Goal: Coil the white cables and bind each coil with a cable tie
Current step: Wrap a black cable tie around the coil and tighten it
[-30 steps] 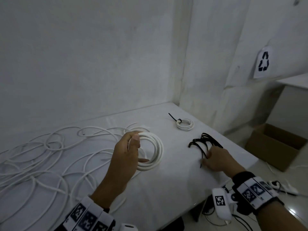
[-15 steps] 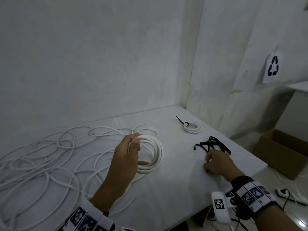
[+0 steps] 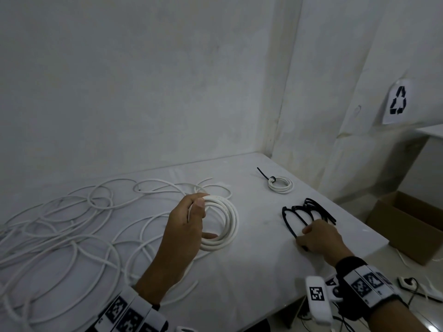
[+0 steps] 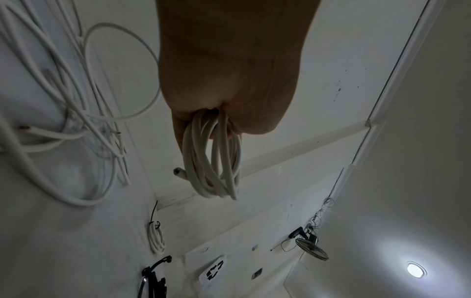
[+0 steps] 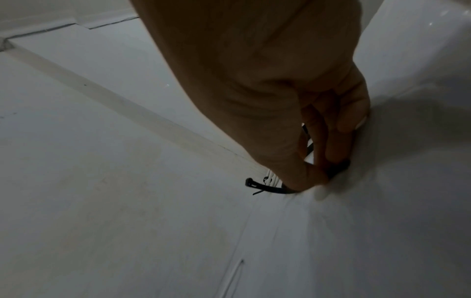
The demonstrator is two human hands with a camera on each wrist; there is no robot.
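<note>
My left hand (image 3: pixel 189 221) grips a white cable coil (image 3: pixel 229 224) upright above the table, thumb on top; in the left wrist view the coil (image 4: pixel 214 161) hangs from the curled fingers. My right hand (image 3: pixel 314 238) rests low on the table at the near end of a pile of black cable ties (image 3: pixel 309 212). In the right wrist view its thumb and fingers pinch one black cable tie (image 5: pixel 275 188) against the table. A smaller coil bound with a black tie (image 3: pixel 280 184) lies at the far right of the table.
Loose white cables (image 3: pixel 62 226) sprawl over the left half of the white table (image 3: pixel 251 271). Walls close off the back and right. The table's right edge drops to the floor, where a cardboard box (image 3: pixel 407 224) and a power strip (image 3: pixel 412 285) sit.
The right hand has stayed at the tie pile, its fingers closing on one tie. The left hand keeps holding the coil in place. The head view has shifted slightly.
</note>
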